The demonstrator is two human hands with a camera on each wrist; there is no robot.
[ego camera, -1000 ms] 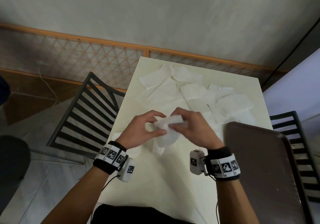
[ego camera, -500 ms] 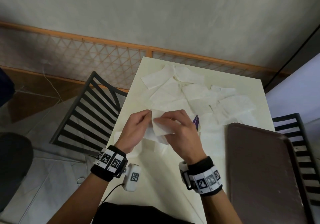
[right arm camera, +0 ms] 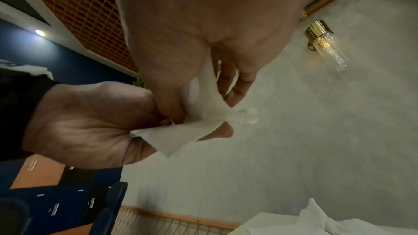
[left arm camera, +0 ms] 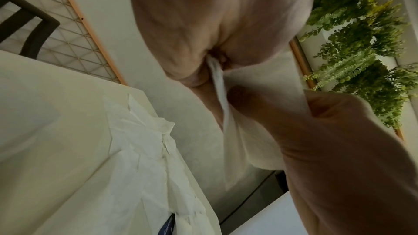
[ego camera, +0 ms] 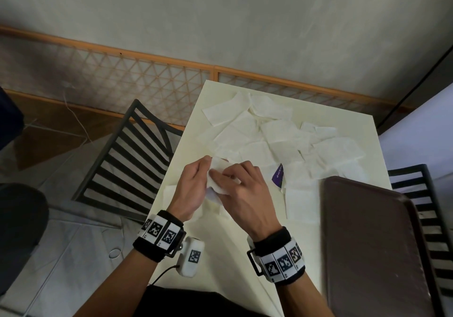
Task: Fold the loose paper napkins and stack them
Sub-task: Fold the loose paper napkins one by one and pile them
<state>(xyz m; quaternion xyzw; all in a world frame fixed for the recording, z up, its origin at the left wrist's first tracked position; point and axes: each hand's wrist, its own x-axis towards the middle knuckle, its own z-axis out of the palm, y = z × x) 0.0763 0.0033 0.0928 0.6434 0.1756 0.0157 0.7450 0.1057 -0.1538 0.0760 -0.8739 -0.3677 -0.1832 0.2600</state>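
Both hands hold one white paper napkin (ego camera: 219, 171) a little above the cream table (ego camera: 245, 262), near its left edge. My left hand (ego camera: 193, 189) pinches the napkin's left side, and my right hand (ego camera: 241, 189) pinches it from the right with curled fingers. The napkin (right arm camera: 181, 133) is partly folded and crumpled between the fingers in the right wrist view, and it hangs as a thin sheet (left arm camera: 237, 131) in the left wrist view. Several loose napkins (ego camera: 277, 138) lie spread over the far half of the table. Folded napkins (ego camera: 213, 206) lie under the hands.
A dark brown tray (ego camera: 372, 243) covers the table's near right part. A purple wrapper (ego camera: 278, 175) lies between napkins by the tray. Black slatted chairs stand to the left (ego camera: 125, 160) and right (ego camera: 429, 218). A wooden lattice panel (ego camera: 122, 76) lines the wall beyond.
Both hands carried the napkin leftward and slightly away from me. The right hand crossed over it and now covers more of the sheet; the purple wrapper became visible.
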